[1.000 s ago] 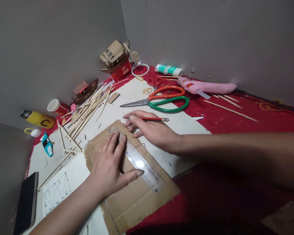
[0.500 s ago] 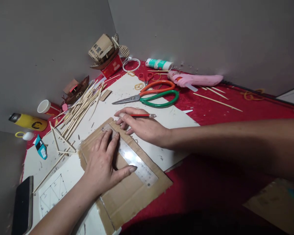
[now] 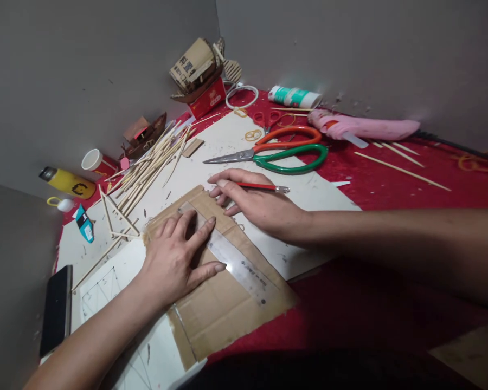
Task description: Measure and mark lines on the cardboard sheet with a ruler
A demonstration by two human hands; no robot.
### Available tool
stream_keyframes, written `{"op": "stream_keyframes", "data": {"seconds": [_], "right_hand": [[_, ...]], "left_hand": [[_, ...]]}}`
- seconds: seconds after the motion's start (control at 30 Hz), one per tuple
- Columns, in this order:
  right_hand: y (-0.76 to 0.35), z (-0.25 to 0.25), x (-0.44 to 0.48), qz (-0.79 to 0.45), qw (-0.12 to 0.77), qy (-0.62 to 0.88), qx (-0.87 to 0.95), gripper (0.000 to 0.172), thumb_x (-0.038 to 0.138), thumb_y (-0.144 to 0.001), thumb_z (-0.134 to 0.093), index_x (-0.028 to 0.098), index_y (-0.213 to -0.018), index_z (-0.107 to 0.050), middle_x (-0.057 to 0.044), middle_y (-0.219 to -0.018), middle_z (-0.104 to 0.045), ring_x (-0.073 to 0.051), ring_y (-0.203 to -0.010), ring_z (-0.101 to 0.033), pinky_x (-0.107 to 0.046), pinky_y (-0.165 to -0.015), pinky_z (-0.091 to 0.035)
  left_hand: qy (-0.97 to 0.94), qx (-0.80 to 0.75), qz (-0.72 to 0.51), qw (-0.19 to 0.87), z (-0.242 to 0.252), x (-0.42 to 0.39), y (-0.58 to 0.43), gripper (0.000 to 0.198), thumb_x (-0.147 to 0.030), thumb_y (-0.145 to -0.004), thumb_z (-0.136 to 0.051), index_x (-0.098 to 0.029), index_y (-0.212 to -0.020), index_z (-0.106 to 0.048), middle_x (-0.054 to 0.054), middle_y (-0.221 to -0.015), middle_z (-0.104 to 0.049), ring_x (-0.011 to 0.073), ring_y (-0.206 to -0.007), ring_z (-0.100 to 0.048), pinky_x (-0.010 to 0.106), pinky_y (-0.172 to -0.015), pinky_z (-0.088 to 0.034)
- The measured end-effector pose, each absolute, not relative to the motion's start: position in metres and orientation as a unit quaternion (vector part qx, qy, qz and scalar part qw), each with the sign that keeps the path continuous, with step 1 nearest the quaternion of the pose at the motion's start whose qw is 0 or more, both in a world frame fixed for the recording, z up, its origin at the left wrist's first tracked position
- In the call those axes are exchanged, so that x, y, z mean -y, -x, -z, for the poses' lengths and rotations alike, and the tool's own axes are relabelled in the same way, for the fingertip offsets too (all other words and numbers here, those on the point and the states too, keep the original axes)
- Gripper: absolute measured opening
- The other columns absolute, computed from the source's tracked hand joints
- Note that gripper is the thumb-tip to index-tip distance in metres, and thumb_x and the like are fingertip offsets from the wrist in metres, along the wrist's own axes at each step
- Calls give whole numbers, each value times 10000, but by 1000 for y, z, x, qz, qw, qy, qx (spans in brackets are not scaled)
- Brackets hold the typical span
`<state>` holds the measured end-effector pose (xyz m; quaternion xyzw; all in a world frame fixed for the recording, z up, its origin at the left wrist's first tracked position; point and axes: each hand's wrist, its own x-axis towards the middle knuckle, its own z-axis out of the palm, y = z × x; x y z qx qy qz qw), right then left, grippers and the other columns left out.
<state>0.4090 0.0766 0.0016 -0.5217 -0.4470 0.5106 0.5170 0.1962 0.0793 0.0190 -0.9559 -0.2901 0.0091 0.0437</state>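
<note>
My left hand [image 3: 174, 254] lies with its fingers spread on a clear ruler [image 3: 239, 265] and on the brown cardboard [image 3: 215, 317] beneath it. The ruler runs slantwise along the right part of the cardboard. In my right hand [image 3: 260, 208] is a red pencil [image 3: 257, 186], pinched between thumb and fingers near the cardboard's upper right edge. The pencil's tip is hidden behind the fingers. Just beyond that hand, large scissors [image 3: 268, 153] with one orange and one green handle lie on white paper.
Thin wooden sticks [image 3: 150, 168] lie piled at left. Behind them are a paper cup [image 3: 100, 162], a yellow bottle [image 3: 71, 182] and a cardboard model boat [image 3: 199, 70]. A pink glue gun [image 3: 366, 127] lies at back right, a phone [image 3: 56, 311] at front left, by a drawing [image 3: 101, 292].
The camera view has shifted, so the whole scene sits further right. My left fingers have shifted slightly on the ruler. The pencil stays in my right hand.
</note>
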Motion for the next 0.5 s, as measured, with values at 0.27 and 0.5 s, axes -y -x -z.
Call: {"op": "stream_keyframes", "data": {"seconds": [0.27, 0.5], "right_hand": [[-408, 4, -76, -506, 531, 511, 448, 192, 253, -987, -508, 192, -1067, -672, -53, -995, -710, -124, -826, -655, -177, -602, -551], [-409, 10, -75, -460, 570, 481, 483, 225, 326, -967, -543, 192, -1089, -676, -51, -979, -719, -153, -836, -675, -265, -701, -567]], "left_hand": [[959, 263, 49, 96, -23, -60, -176, 501, -474, -961, -578, -70, -1252, -636, 161, -1078, -706, 305, -971, -639, 440, -829, -524], [924, 329, 88, 175, -12, -48, -156, 310, -451, -956, -601, -172, -831, -650, 31, -697, -636, 212, -650, -589, 331, -577, -424]]}}
